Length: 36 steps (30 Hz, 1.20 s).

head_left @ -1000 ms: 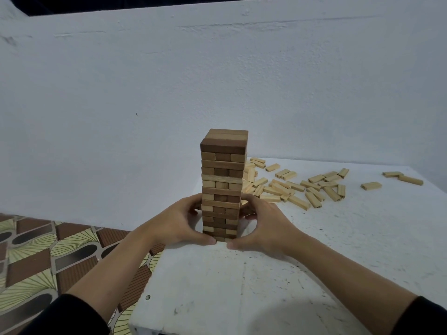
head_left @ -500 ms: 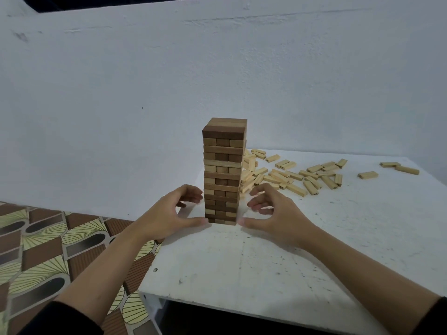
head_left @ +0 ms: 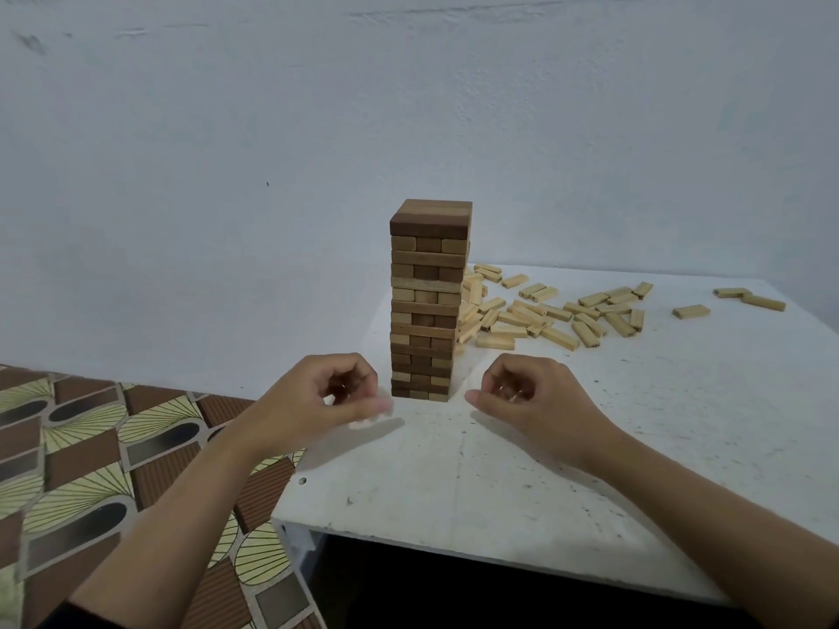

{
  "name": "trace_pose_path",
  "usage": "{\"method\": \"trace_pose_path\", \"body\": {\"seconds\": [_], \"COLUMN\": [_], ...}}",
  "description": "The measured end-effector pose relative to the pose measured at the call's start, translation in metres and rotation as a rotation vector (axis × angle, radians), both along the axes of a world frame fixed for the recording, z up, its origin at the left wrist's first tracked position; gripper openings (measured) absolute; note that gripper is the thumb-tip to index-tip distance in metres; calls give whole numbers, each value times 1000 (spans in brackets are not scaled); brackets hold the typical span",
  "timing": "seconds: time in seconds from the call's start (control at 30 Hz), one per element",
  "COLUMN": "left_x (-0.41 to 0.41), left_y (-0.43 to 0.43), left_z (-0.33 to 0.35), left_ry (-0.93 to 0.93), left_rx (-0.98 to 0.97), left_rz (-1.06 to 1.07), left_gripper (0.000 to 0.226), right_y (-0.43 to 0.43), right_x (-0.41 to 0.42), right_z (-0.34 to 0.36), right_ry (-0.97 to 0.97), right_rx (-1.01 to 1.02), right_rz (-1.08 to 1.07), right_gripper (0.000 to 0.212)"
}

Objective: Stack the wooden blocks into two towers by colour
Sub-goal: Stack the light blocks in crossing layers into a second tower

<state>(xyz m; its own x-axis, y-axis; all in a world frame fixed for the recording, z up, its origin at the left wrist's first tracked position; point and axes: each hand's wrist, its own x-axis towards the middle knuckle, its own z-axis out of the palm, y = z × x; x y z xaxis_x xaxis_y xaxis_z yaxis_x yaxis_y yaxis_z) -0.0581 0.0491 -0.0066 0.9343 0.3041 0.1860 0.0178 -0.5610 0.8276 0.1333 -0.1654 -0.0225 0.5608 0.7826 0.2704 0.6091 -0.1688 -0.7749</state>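
Got one tall tower [head_left: 429,301] of wooden blocks standing upright on the white counter [head_left: 454,483], close to its left edge. Looks mixed: dark brown and paler layers crossed over each other, with a dark layer on top. So hardly sorted by colour yet, at a guess.

Just behind and to the right, a loose scatter of pale blocks [head_left: 545,315] lying flat. Can't tell whether the nearest ones touch the tower or just sit beside it. A few strays [head_left: 690,311] well apart toward the far right.

Down at the base, the left hand [head_left: 313,401] just left of the bottom layers, not touching. Fingers curled in, thumb poking toward the tower, gripping nothing visible (bit blurry around the thumb though). Same deal for the right hand [head_left: 531,397] on the other side: curled up, empty, clear of the wood.

Biggest worry from here is knocking the whole thing over. Tall, narrow, and parked near the counter edge with patterned floor [head_left: 91,447] below. Would only take a bump from a thumb or knuckle, or a careless tug at a low block, to send it off the side or into the pale pile. Probably safer to unstack from the top down.
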Motion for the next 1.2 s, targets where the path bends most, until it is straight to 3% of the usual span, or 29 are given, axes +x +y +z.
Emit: {"method": "trace_pose_path", "body": {"seconds": [0.23, 0.37, 0.57, 0.8, 0.93, 1.1, 1.2], "left_x": [17, 46, 104, 191, 229, 253, 262], "left_y": [-69, -105, -140, -148, -133, -113, -104], "left_z": [9, 8, 8, 0, -6, -14, -20], "left_ry": [37, -39, -89, 81, 232, 353, 416], "left_rx": [-55, -112, -108, 163, 352, 417, 381], "left_rz": [-207, -195, 37, 402, 592, 710, 740], "left_gripper": [11, 13, 18, 51, 68, 72, 77], "right_y": [-29, -45, -60, -44, -27, -11, -5], "right_x": [17, 38, 79, 152, 187, 207, 220], "right_z": [5, 10, 9, 5, 3, -2, -13], "right_ry": [-28, -28, -138, -334, -353, -363, -440], "right_rx": [41, 96, 74, -1, -132, -299, -416], "right_rz": [-34, -77, -119, -134, -103, -56, -16], "right_gripper": [21, 18, 13, 11, 36, 59, 88]}}
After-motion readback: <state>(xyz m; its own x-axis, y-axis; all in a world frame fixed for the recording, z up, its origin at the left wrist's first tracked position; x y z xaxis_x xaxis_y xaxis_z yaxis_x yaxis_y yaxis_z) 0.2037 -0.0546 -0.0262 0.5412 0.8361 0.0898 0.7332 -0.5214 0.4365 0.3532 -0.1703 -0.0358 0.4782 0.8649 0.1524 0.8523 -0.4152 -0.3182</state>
